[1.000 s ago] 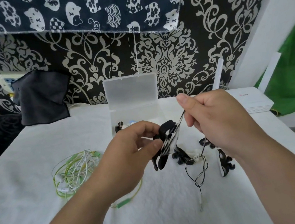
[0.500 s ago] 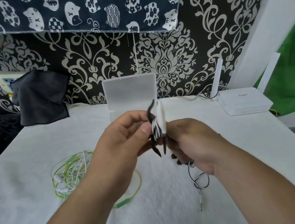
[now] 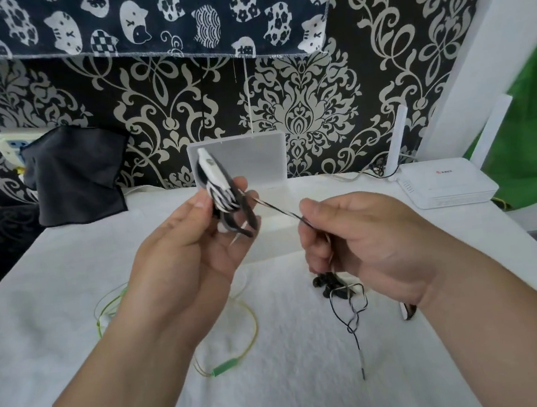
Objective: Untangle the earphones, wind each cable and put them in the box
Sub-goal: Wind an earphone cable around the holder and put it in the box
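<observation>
Two hands are working: one left hand (image 3: 195, 251) and one right hand (image 3: 369, 245). Two earphone sets are showing, one black striped cable (image 3: 279, 209) and one green cable (image 3: 226, 370). One striped winder (image 3: 222, 188) is being held; two more dark pieces (image 3: 328, 285) are lying half hidden. One clear box (image 3: 255, 154), one dark cloth (image 3: 77, 178) and one white router (image 3: 442, 183) are sitting behind.

This looks like a room in a home. Behind the left hand (image 3: 179, 257) and right hand (image 3: 365, 242) gripping the striped earphones (image 3: 222, 193), damask wallpaper (image 3: 310, 115) carries a hanging cat-print cloth (image 3: 139, 17). Below the grip a towel-like white cover dresses the table (image 3: 73, 326), with a white router (image 3: 442, 186) off to the right and a wall socket (image 3: 9, 144) half under a dark cloth (image 3: 77, 178) to the left.
</observation>
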Motion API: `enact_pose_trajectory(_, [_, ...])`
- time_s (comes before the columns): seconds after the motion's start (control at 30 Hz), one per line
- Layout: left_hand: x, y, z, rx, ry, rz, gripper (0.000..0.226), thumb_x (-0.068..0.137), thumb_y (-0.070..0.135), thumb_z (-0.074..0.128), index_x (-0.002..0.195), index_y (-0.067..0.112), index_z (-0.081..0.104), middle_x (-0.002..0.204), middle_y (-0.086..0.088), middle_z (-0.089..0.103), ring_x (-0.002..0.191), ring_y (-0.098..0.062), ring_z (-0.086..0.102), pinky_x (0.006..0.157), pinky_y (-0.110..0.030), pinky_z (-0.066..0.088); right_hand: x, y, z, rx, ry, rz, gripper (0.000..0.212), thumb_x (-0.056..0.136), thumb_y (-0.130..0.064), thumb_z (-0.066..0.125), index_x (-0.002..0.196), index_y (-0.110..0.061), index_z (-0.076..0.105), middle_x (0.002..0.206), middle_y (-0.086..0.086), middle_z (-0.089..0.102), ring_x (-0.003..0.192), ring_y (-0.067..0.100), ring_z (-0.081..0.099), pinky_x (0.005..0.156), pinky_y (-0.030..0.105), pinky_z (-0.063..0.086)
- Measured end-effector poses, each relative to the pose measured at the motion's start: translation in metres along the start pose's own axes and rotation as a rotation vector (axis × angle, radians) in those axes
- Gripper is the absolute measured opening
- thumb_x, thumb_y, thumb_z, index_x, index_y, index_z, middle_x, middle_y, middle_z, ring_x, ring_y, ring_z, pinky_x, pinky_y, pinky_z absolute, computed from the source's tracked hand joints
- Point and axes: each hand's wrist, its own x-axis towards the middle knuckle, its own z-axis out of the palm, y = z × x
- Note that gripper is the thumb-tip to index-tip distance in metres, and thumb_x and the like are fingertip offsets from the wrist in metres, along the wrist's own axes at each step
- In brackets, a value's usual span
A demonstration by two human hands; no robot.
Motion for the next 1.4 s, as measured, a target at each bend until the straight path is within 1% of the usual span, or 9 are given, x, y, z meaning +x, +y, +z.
enact_pose_trajectory(0.27, [0.019,0.011,-0.019,-0.185,0.202,0.038,0.021,0.1,0.013,0.049,0.11,-0.001,0.062,0.102,-0.016,0.071,0.087,-0.026,0.072,0.082,-0.039,0.06,-0.007,-0.013,-0.015,-0.173,0.095,0.004,0.014,0.091,-0.014,0.064,0.094,-0.002,0.068,0.048,0.002,0.045,0.044,0.016,0.036,0.047,0.023,0.033])
enact_pose_trajectory(0.63, [0.017,0.011,-0.019,-0.163,0.221,0.087,0.017,0.101,0.007,0.049,0.104,-0.002,0.063,0.096,-0.016,0.072,0.084,-0.027,0.071,0.079,-0.038,0.059,-0.01,-0.019,-0.017,-0.146,0.153,-0.023,0.038,0.095,-0.026,0.06,0.06,-0.014,0.066,0.062,0.002,0.055,0.06,0.016,0.051,0.06,0.026,0.049])
enact_pose_trajectory(0.8, [0.009,0.01,-0.008,-0.055,0.163,0.096,0.022,0.103,0.01,0.043,0.1,0.0,0.063,0.098,-0.015,0.074,0.088,-0.026,0.071,0.088,-0.039,0.058,-0.012,-0.013,-0.023,-0.777,-0.038,0.14,0.037,0.099,-0.029,0.057,0.069,-0.013,0.073,0.054,0.002,0.06,0.055,0.013,0.056,0.066,0.031,0.045])
enact_pose_trajectory(0.9, [0.003,0.007,-0.001,0.016,0.092,0.084,0.025,0.103,0.012,0.041,0.104,0.001,0.063,0.1,-0.013,0.075,0.093,-0.025,0.072,0.082,-0.036,0.06,-0.013,-0.005,-0.016,-0.966,-0.196,0.311,0.026,0.098,-0.021,0.054,0.083,-0.014,0.074,0.063,-0.001,0.07,0.056,0.004,0.059,0.056,0.019,0.043])
enact_pose_trajectory(0.97, [-0.001,0.005,0.002,0.046,0.058,0.066,0.024,0.103,0.012,0.042,0.108,0.0,0.063,0.102,-0.014,0.075,0.093,-0.025,0.074,0.074,-0.033,0.061,-0.01,-0.002,-0.01,-0.924,-0.184,0.301,0.022,0.096,-0.01,0.052,0.095,-0.019,0.072,0.075,-0.005,0.076,0.066,0.002,0.066,0.059,0.016,0.048])
enact_pose_trajectory(1.07, [-0.006,-0.003,0.007,0.077,0.026,0.029,0.024,0.1,0.011,0.045,0.109,-0.002,0.063,0.102,-0.016,0.075,0.089,-0.023,0.073,0.074,-0.033,0.061,-0.002,0.002,-0.005,-0.638,-0.02,0.159,0.042,0.088,0.001,0.048,0.115,-0.027,0.064,0.091,-0.01,0.078,0.096,0.008,0.071,0.092,0.041,0.055])
enact_pose_trajectory(1.13, [-0.007,-0.008,0.008,0.11,0.009,0.01,0.027,0.099,0.012,0.046,0.112,-0.004,0.063,0.104,-0.016,0.075,0.086,-0.021,0.072,0.077,-0.031,0.061,0.0,0.001,0.002,-0.404,-0.068,0.083,0.046,0.081,-0.004,0.055,0.121,-0.026,0.062,0.096,-0.005,0.078,0.102,0.012,0.071,0.093,0.047,0.048])
enact_pose_trajectory(1.27, [-0.005,-0.01,0.005,0.141,0.011,0.013,0.028,0.098,0.013,0.047,0.116,-0.003,0.062,0.106,-0.013,0.075,0.079,-0.016,0.069,0.077,-0.03,0.06,0.0,0.005,0.018,-0.29,0.08,-0.062,0.009,0.091,-0.013,0.067,0.085,-0.018,0.071,0.064,-0.001,0.067,0.064,0.016,0.068,0.077,0.038,0.053])
enact_pose_trajectory(1.4, [-0.004,-0.012,0.002,0.23,0.007,0.017,0.03,0.098,0.017,0.047,0.109,0.001,0.07,0.102,-0.013,0.073,0.074,-0.017,0.062,0.073,-0.033,0.053,0.004,0.017,0.026,-0.442,0.14,-0.077,0.025,0.096,-0.026,0.064,0.076,-0.015,0.072,0.053,-0.005,0.054,0.053,0.012,0.058,0.072,0.044,0.053])
